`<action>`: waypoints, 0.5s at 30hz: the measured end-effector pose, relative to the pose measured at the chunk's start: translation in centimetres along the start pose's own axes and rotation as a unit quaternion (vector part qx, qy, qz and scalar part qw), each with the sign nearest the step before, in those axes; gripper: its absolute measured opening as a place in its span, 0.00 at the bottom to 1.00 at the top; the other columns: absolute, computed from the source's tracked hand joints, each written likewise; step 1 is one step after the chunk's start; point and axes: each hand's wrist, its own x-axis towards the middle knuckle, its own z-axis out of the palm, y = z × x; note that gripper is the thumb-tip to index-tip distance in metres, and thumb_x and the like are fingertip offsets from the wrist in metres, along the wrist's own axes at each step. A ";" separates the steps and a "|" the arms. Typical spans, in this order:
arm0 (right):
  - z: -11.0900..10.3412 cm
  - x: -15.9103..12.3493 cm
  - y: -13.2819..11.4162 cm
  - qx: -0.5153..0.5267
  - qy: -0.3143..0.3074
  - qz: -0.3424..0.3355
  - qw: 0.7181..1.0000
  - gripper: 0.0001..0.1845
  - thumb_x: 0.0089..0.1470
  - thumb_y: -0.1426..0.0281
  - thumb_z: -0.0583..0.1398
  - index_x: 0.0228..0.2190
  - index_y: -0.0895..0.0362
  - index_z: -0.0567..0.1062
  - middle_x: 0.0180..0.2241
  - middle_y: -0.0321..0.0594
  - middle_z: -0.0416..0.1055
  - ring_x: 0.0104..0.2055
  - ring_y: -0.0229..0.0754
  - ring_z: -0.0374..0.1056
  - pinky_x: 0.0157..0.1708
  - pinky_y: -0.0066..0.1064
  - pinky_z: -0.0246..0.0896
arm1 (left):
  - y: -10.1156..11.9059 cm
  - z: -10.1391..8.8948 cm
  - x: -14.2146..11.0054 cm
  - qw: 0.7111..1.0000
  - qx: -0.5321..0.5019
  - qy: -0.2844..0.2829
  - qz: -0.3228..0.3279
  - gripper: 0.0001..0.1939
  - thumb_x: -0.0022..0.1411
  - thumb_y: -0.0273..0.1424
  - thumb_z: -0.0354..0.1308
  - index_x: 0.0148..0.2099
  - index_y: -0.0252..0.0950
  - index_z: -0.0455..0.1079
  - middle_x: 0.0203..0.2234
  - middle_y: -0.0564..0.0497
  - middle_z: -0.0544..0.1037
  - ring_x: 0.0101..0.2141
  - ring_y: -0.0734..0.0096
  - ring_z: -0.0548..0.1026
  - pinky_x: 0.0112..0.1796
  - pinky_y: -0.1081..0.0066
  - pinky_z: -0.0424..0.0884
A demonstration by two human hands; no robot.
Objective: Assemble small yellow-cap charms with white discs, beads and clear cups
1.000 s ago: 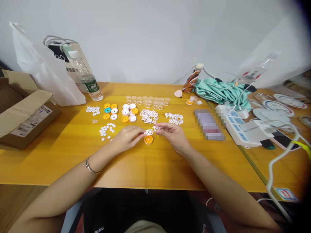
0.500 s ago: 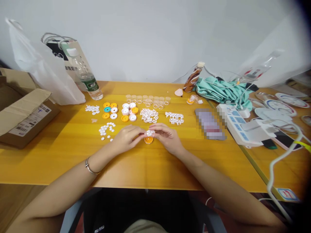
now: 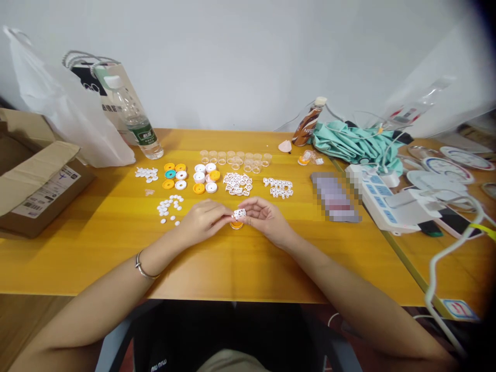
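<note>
Both hands meet over the middle of the yellow table (image 3: pixel 240 268). My left hand (image 3: pixel 203 221) and my right hand (image 3: pixel 263 217) pinch a small white lattice piece (image 3: pixel 239 213) between their fingertips. It is held just above an orange round cap (image 3: pixel 236 225) lying on the table. Behind the hands lie two heaps of white lattice pieces (image 3: pixel 237 184), a group of orange, white and teal caps (image 3: pixel 189 177), small white discs (image 3: pixel 169 208) and a row of clear little cups (image 3: pixel 234 159).
A water bottle (image 3: pixel 134 123), a white plastic bag (image 3: pixel 65 111) and an open cardboard box (image 3: pixel 36 178) stand at the left. A brown drink bottle (image 3: pixel 308 124), teal cloth (image 3: pixel 354 144), a power strip (image 3: pixel 382 199) and cables crowd the right.
My hands have drawn closer together and lower. The white piece, earlier stretched out between them, is now bunched tightly right over the orange cap.
</note>
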 end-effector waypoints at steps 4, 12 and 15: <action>0.1 -0.1 -0.2 0.005 0.009 0.017 1.000 0.16 0.39 0.69 0.68 0.31 0.55 0.69 0.30 0.33 0.70 0.31 0.32 0.68 0.36 0.27 0.66 | 0.1 0.0 0.0 1.000 -0.007 -0.007 -0.007 0.07 0.63 0.31 0.53 0.37 0.34 0.69 0.25 0.50 0.76 0.26 0.73 0.72 0.30 0.72 0.67; 0.0 -0.2 0.2 -0.074 -0.025 -0.037 0.996 0.19 0.45 0.68 0.64 0.33 0.52 0.58 0.31 0.33 0.70 0.32 0.34 0.69 0.38 0.32 0.65 | 1.0 0.2 0.2 0.984 -0.127 -0.019 -0.123 0.10 0.60 0.35 0.56 0.41 0.34 0.69 0.32 0.48 0.75 0.32 0.73 0.72 0.35 0.71 0.69; 0.1 -0.3 0.5 -0.138 -0.044 -0.076 0.987 0.17 0.48 0.67 0.63 0.34 0.53 0.58 0.32 0.35 0.69 0.34 0.35 0.69 0.38 0.33 0.65 | 1.1 0.9 0.1 0.979 -0.156 -0.022 -0.127 0.10 0.61 0.33 0.55 0.44 0.36 0.69 0.34 0.48 0.74 0.33 0.73 0.71 0.35 0.72 0.69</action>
